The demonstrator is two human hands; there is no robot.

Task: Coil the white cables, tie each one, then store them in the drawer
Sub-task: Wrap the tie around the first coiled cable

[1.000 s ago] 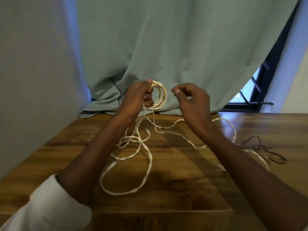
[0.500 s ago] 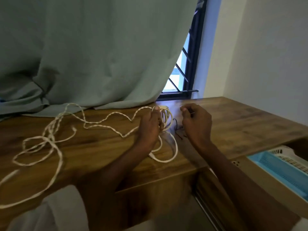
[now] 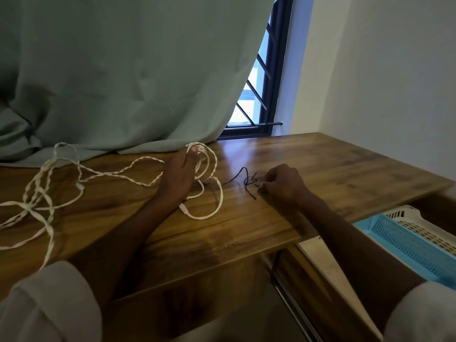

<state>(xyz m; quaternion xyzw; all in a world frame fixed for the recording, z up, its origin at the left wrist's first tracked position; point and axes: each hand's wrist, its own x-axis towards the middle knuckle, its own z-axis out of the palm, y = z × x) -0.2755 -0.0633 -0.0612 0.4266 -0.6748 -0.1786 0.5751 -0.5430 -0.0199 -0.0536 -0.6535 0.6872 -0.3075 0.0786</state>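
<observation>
My left hand (image 3: 178,174) rests on the wooden desk (image 3: 320,169) and holds a small coil of white cable (image 3: 206,161) upright, thumb on top of its loops. More white cable (image 3: 47,196) trails loose and twisted across the desk to the left. A plug end (image 3: 183,209) lies just below my left wrist. My right hand (image 3: 283,183) is to the right, its fingertips pinched on thin black ties (image 3: 248,180) that lie in a small tangle on the desk. An open drawer (image 3: 345,280) shows below the desk at the lower right.
A pale green curtain (image 3: 123,82) hangs down onto the back of the desk. A dark barred window (image 3: 266,90) is behind it. The drawer holds a blue perforated tray (image 3: 404,245) on a white one (image 3: 404,215). A white wall stands at right.
The view has swung right. My left hand lowered the coil from mid-air onto the desk, and my right hand went to the black ties and pinched them.
</observation>
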